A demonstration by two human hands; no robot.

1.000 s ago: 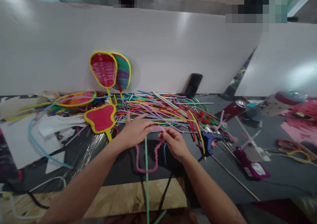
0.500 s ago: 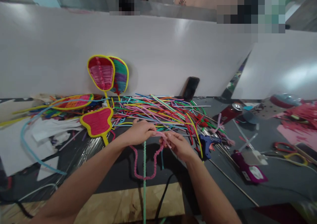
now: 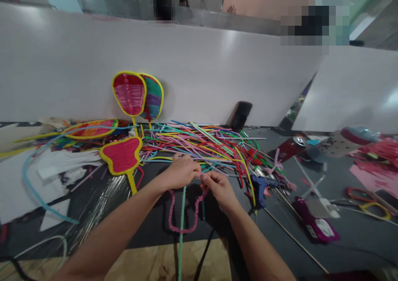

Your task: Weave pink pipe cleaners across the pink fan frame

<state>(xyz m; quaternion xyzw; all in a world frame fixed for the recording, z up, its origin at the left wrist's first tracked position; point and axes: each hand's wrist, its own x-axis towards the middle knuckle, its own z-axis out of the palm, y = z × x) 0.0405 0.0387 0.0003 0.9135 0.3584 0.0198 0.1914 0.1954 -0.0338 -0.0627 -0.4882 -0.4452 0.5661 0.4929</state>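
Note:
My left hand [image 3: 183, 171] and my right hand [image 3: 217, 185] meet in front of me, fingers pinched close together on a pink pipe cleaner frame [image 3: 183, 231]. Its twisted pink outline hangs below them as a rounded loop. A light green twisted stem [image 3: 181, 214] runs up through the loop toward my left hand and down past the table edge. The exact spot where my fingertips grip is partly hidden. Behind my hands lies a heap of loose coloured pipe cleaners [image 3: 199, 144]. To the left rests a yellow-edged fan with a pink-red filling [image 3: 122, 156].
Two more fans [image 3: 129, 94] lean on the white partition [image 3: 199, 65], as does a phone [image 3: 241, 116]. On the right are a blue glue gun [image 3: 261, 185], a can [image 3: 290, 148], scissors [image 3: 376, 209] and a purple device [image 3: 314, 221]. White paper [image 3: 18, 190] lies left.
My hands have drawn closer together, the right one turning inward over the pink strand. The loose pink end between them is now mostly covered. The view has shifted slightly.

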